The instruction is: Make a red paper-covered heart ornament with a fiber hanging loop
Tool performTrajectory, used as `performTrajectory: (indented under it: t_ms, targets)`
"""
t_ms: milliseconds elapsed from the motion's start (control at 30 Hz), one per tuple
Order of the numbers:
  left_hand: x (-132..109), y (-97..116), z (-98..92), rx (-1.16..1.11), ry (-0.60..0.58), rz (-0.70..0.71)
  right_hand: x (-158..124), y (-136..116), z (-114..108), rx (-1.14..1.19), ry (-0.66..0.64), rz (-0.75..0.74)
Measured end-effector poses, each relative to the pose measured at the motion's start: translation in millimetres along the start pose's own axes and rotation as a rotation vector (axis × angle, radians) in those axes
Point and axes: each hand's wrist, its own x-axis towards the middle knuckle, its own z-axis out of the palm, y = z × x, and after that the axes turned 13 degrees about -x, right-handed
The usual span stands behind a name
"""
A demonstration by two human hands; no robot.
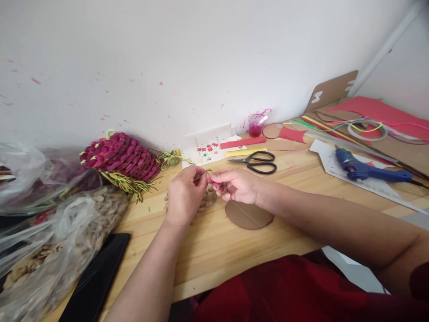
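Note:
My left hand point(186, 194) and my right hand point(237, 182) meet above the wooden table, fingertips pinched close together. A thin dark strand point(209, 171) shows between them; what else the fingers hold is too small to make out. Partly hidden behind my left hand lie small brown flat pieces point(209, 201). Below my right hand is a round cardboard disc point(250, 217) with a reddish edge. Black-handled scissors point(263, 162) lie just beyond the right hand, blades pointing left.
Left stand a magenta layered craft piece with yarn tassels point(125, 156) and a plastic bag of brown pieces point(83, 228), beside a black flat object point(97, 277). Star stickers point(208, 150) and a cup of magenta paint point(256, 126) sit behind. A blue glue gun point(368, 170) lies right.

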Motion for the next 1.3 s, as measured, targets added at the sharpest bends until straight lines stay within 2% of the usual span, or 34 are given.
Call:
performTrajectory:
  t_ms: [167,267,367,533,633,700,800,900,1133,1300]
  targets:
    - [-2.0,-4.5,2.5,0.165,-0.013,0.179,-1.9,-2.5,1.6,-0.094,0.038,-0.037]
    - [-3.5,-5.7,3.4,0.263,-0.038,0.258,-4.0,-4.8,1.7,-0.307,0.122,-0.134]
    - [-4.1,-6.4,3.1,0.32,-0.104,0.315,-7.2,-8.6,-1.6,-0.611,0.266,-0.28]
    - [-2.9,-5.7,0.1,0.285,-0.246,0.305,-12.8,-16.7,-10.9,-1.209,0.436,-0.608]
    - [-1.8,-2.3,-2.9,0.119,-0.329,0.256,-12.4,-20.2,-15.9,-1.313,0.442,-0.696]
    - [-1.2,1.1,-5.2,-0.053,-0.359,0.167,-10.0,-21.6,-19.3,-1.286,0.415,-0.712]
    - [-0.6,5.5,-8.6,-0.286,-0.394,-0.046,-5.6,-22.7,-24.0,-1.202,0.357,-0.708]
    - [-0.1,7.2,-10.7,-0.429,-0.407,-0.178,-2.8,-23.8,-26.6,-1.107,0.301,-0.667]
    - [1.4,8.9,-9.4,-0.72,-0.346,-0.258,-1.0,-21.5,-24.4,-0.714,0.192,-0.535]
    - [3.6,14.5,-7.8,-0.834,-0.248,-0.263,2.7,-10.1,-17.9,-0.427,0.081,-0.306]
